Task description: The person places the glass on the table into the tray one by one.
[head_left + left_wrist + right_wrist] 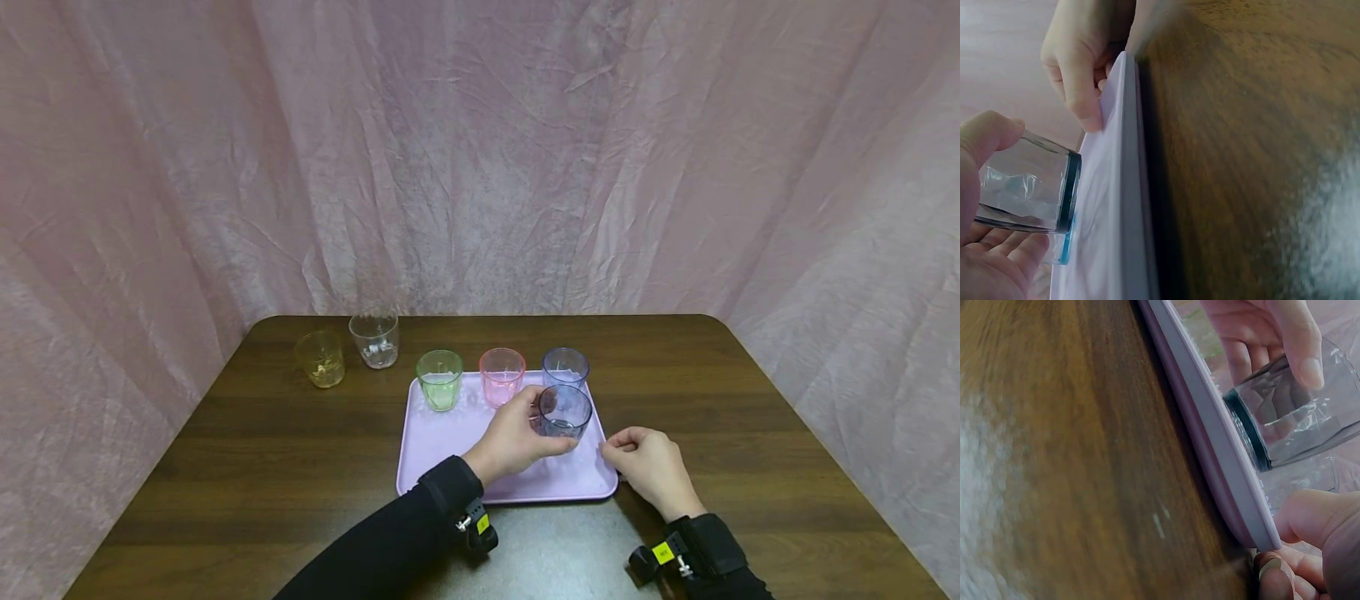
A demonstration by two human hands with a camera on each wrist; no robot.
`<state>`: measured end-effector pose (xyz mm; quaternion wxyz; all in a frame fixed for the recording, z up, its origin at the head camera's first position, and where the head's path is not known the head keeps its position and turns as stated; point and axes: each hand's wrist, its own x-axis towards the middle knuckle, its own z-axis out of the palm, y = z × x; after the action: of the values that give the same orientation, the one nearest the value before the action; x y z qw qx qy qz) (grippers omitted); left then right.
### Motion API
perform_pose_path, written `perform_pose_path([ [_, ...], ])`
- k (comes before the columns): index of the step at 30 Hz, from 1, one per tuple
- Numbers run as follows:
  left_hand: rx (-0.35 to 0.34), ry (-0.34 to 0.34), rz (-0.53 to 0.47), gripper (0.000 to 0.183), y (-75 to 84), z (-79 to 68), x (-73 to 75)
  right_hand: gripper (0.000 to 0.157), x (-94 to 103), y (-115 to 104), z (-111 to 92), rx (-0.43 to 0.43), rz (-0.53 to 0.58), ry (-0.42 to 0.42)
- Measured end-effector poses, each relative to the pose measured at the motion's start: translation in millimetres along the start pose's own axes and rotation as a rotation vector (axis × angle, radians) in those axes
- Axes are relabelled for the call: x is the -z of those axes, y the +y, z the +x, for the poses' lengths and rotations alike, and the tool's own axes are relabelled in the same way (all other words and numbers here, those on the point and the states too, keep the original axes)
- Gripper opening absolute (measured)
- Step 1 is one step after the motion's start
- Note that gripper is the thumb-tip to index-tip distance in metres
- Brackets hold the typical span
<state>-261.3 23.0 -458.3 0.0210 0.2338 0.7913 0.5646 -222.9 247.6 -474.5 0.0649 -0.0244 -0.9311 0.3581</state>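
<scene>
A smoky grey glass (566,414) is gripped by my left hand (516,439), thumb at the near side and fingers round the far side. In the left wrist view the base of this tumbler (1029,181) is right at the surface of the lilac tray (442,454). My right hand (654,468) pinches the tray's right edge near the front corner, thumb above the rim and fingers below, as the right wrist view shows. Along the tray's back stand a green glass (440,382), a pink glass (502,379) and a blue glass (566,362), partly hidden behind the grey one.
Off the tray, at the back left of the wooden table (300,467), are a yellow glass (321,360) and a colourless glass (377,340). A pale pink curtain (480,167) hangs behind the table's far edge.
</scene>
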Motion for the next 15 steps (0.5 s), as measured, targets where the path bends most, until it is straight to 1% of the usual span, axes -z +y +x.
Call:
perform_pose_path([
  [1, 0.001, -0.003, 0.000, 0.070, 0.7, 0.1, -0.8, 0.014, 0.0, 0.3, 0.0, 0.008, -0.006, 0.002],
  [6, -0.002, -0.013, 0.028, 0.071, 0.3, 1.1, -3.9, 0.015, -0.1, 1.1, 0.8, -0.002, -0.016, -0.001],
  [15, -0.002, -0.021, 0.039, 0.071, 0.3, 0.6, -7.7, 0.014, -0.3, 0.8, 0.4, -0.006, -0.025, -0.002],
])
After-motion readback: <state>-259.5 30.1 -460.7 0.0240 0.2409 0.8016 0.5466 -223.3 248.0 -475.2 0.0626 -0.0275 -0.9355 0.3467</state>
